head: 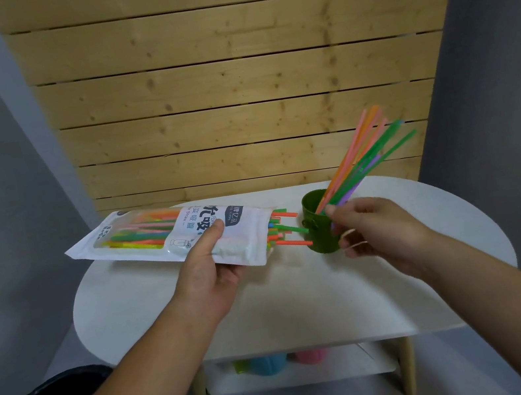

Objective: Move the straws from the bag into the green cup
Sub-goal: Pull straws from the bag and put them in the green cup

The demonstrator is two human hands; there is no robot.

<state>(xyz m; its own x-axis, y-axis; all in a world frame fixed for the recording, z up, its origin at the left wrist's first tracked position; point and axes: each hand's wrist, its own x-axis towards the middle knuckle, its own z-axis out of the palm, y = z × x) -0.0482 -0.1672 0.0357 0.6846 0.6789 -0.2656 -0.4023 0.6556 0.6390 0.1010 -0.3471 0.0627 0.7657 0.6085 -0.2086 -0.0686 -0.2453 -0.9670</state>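
- Over the left side of the white table [271, 306], the left hand [209, 269] grasped the bag [136, 250], thumb on its printed face, holding it nearly level.
- From the bag's open mouth, which faced right, coloured straw ends [287, 227] stuck out, the longest reaching the green cup's [319, 235] side.
- That cup stood upright on the table, right of centre.
- A bunch of straws [365, 151] rose from the cup, leaning up and to the right.
- The right hand [379, 228] sat just beside the cup with curled fingers at the bunch's base; whether it pinched any straw I cannot tell.
- Behind stood a wooden slat panel [231, 80].
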